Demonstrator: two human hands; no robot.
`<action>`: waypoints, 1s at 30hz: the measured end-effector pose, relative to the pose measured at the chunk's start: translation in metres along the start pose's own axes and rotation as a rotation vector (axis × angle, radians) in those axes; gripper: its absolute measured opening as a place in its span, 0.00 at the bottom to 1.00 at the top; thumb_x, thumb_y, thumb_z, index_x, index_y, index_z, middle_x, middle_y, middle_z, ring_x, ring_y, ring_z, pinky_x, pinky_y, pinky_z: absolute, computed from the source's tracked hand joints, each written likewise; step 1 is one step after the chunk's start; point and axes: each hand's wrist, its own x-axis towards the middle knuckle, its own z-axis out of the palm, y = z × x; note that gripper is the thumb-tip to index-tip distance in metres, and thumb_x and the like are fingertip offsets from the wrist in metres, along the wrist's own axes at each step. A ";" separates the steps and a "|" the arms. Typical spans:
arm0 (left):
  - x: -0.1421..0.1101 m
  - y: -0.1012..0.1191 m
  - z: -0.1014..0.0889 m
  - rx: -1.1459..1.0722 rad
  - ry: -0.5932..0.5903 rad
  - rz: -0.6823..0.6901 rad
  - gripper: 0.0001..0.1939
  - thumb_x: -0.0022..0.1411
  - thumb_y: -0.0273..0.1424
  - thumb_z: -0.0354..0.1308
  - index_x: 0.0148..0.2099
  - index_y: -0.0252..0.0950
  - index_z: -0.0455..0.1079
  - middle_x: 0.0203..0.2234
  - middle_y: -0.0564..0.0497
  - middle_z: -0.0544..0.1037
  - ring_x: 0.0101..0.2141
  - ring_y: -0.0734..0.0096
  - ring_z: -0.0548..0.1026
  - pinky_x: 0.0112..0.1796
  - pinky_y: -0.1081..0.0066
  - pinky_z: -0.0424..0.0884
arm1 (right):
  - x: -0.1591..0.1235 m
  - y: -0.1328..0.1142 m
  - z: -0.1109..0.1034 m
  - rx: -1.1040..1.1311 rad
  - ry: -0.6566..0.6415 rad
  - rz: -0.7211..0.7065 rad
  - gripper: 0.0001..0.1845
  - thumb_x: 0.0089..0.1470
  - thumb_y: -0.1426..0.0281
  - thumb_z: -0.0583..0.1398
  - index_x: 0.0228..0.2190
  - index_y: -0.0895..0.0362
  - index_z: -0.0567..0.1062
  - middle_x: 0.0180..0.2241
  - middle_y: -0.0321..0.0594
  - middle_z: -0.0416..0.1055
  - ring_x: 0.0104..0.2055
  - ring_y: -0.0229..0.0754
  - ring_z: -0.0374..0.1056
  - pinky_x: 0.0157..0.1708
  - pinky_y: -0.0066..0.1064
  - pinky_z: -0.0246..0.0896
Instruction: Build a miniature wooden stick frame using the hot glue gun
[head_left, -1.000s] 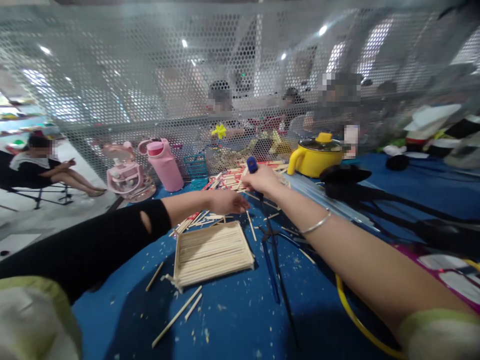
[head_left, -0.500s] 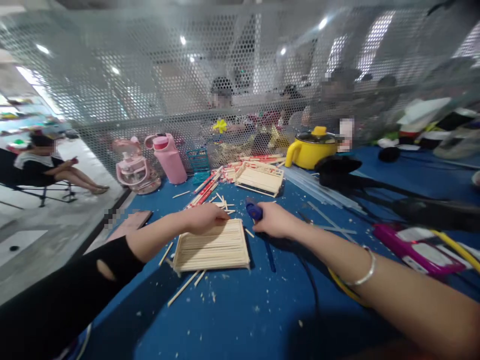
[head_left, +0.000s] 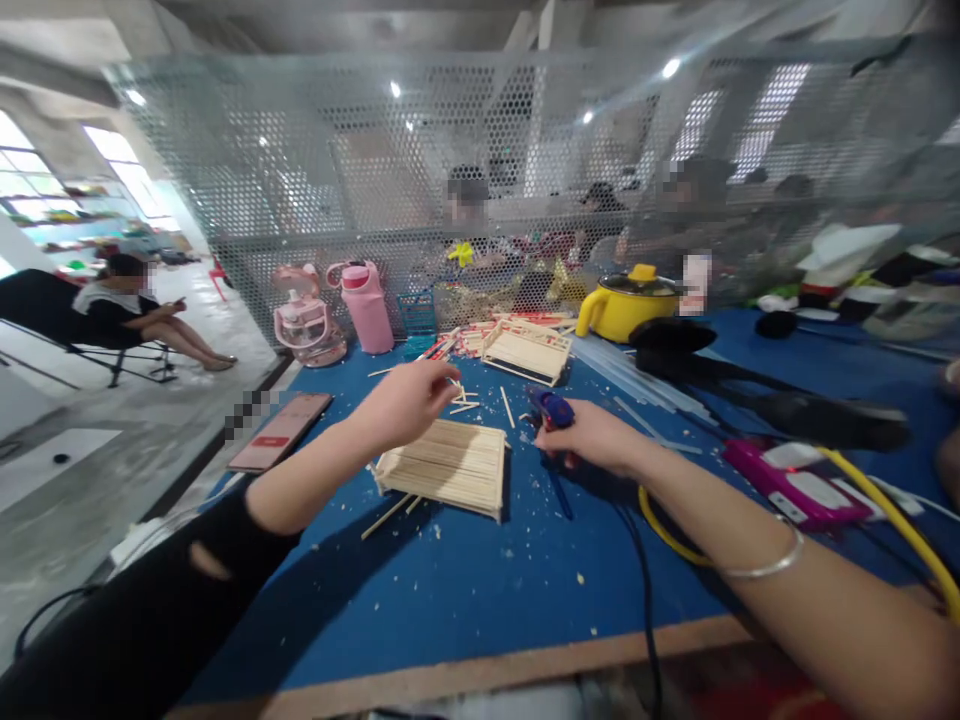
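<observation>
Head view: the right hand (head_left: pixel 587 433) is curled around a blue tool (head_left: pixel 551 407), above the table (head_left: pixel 450 590). Fingers bent, the left hand (head_left: pixel 411 400) hovers at the far edge of the stick panel (head_left: pixel 444 465); whether it pinches anything, I cannot tell. Beyond both hands, a stick tray (head_left: pixel 527 350) sits near the yellow pot (head_left: pixel 628 305).

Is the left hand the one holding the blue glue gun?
No, the right hand grips the blue glue gun, right of the pale stick panel.
</observation>
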 end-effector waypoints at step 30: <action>-0.084 0.032 0.072 0.044 0.001 -0.382 0.21 0.58 0.53 0.49 0.39 0.39 0.58 0.25 0.52 0.75 0.24 0.61 0.74 0.22 0.71 0.52 | -0.006 -0.001 0.029 0.414 -0.095 -0.044 0.11 0.39 0.70 0.62 0.29 0.61 0.75 0.18 0.37 0.71 0.21 0.36 0.64 0.24 0.28 0.58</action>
